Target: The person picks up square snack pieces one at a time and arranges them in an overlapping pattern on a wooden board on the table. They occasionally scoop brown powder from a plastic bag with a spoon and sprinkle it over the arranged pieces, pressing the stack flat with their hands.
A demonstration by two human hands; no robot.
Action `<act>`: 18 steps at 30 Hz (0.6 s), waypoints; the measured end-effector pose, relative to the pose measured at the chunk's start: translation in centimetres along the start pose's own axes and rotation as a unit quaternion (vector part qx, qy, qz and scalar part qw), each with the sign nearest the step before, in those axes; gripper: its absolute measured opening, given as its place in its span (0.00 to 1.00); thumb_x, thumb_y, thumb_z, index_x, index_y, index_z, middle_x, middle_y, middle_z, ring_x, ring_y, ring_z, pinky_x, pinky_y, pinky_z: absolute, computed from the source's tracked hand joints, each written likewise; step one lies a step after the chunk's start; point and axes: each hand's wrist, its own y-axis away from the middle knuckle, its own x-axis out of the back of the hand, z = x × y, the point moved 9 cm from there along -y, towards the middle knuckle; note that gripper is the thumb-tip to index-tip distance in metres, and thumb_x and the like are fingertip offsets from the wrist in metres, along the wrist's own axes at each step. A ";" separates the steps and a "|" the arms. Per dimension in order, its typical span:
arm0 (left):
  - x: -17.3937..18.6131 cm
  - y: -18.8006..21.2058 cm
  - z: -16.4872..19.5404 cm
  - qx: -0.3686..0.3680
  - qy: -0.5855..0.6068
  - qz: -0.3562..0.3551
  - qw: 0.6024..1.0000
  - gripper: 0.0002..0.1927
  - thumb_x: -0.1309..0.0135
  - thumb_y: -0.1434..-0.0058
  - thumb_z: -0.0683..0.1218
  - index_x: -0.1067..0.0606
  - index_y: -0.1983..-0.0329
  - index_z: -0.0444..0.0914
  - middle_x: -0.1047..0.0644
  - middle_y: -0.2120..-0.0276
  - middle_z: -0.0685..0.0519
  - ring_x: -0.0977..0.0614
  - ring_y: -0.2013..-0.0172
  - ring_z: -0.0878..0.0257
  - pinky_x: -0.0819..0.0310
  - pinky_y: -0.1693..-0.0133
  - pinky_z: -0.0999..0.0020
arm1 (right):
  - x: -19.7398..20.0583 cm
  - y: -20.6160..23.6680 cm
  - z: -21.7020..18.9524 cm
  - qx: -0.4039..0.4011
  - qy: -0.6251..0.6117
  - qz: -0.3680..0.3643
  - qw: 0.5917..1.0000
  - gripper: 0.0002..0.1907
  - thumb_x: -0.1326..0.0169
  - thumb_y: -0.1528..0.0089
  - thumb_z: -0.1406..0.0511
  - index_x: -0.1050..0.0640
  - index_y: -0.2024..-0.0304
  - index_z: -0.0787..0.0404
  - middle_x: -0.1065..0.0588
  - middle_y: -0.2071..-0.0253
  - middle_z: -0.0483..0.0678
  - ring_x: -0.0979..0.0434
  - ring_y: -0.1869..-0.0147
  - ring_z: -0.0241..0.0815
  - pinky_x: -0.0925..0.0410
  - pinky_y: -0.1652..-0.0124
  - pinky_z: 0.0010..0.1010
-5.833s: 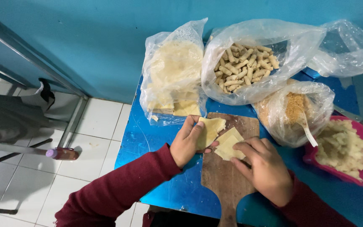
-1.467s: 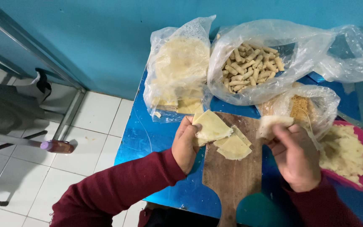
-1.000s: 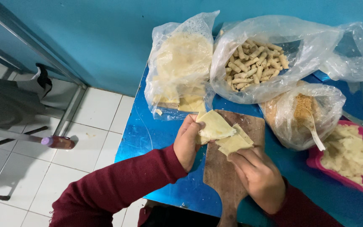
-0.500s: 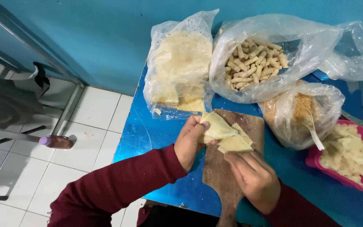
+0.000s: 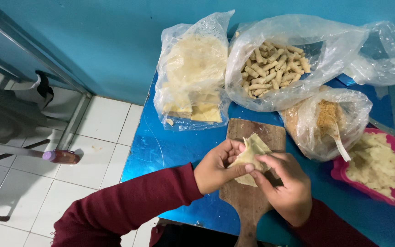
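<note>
Pale yellow dough wrapper [image 5: 251, 153] over a brown wooden board [image 5: 251, 201]; glossy blue table [image 5: 165, 148]; dark maroon sleeves [image 5: 129, 206]; clear plastic bags of cream sheets [image 5: 193, 73], tan rolls [image 5: 275, 64] and golden-brown crumbs [image 5: 328, 114]; pink bowl [image 5: 344, 173] of off-white mash; teal wall [image 5: 115, 41]; white floor tiles [image 5: 101, 132].

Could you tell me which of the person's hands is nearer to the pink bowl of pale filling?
Right. The right hand is on the wrapper just left of the pink bowl; the left hand is farther left, beyond the wrapper.
</note>
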 end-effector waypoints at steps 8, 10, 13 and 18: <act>1.8 0.1 -1.4 0.042 0.003 0.069 0.997 0.19 0.47 0.31 0.39 0.30 0.38 0.30 0.19 0.56 0.54 0.19 0.58 0.69 0.25 0.55 0.75 | 0.2 2.2 7.3 -0.213 -0.108 0.007 0.971 0.10 0.38 0.36 0.70 0.19 0.53 0.64 0.21 0.64 0.48 0.25 0.66 0.35 0.32 0.67 0.27; 3.0 -0.2 -0.4 -0.022 0.015 0.101 0.995 0.17 0.48 0.27 0.38 0.31 0.36 0.29 0.20 0.54 0.51 0.20 0.57 0.68 0.24 0.52 0.72 | 0.7 2.4 8.0 -0.234 -0.142 0.022 0.961 0.07 0.41 0.34 0.69 0.20 0.54 0.64 0.21 0.65 0.47 0.25 0.67 0.34 0.31 0.69 0.27; 4.8 -0.3 0.3 -0.032 0.058 0.151 0.986 0.18 0.53 0.27 0.38 0.33 0.35 0.30 0.20 0.51 0.48 0.18 0.56 0.65 0.22 0.50 0.70 | 1.5 1.3 4.5 -0.080 -0.111 -0.022 0.990 0.05 0.42 0.39 0.67 0.22 0.60 0.60 0.20 0.62 0.44 0.20 0.64 0.36 0.28 0.67 0.27; 3.8 -0.4 1.2 -0.024 0.064 0.111 0.991 0.24 0.59 0.29 0.37 0.37 0.29 0.32 0.22 0.44 0.48 0.18 0.48 0.66 0.24 0.44 0.70 | -3.2 3.5 -3.9 0.237 -0.059 -0.326 0.913 0.16 0.32 0.46 0.57 0.21 0.63 0.57 0.23 0.64 0.44 0.21 0.59 0.48 0.31 0.57 0.41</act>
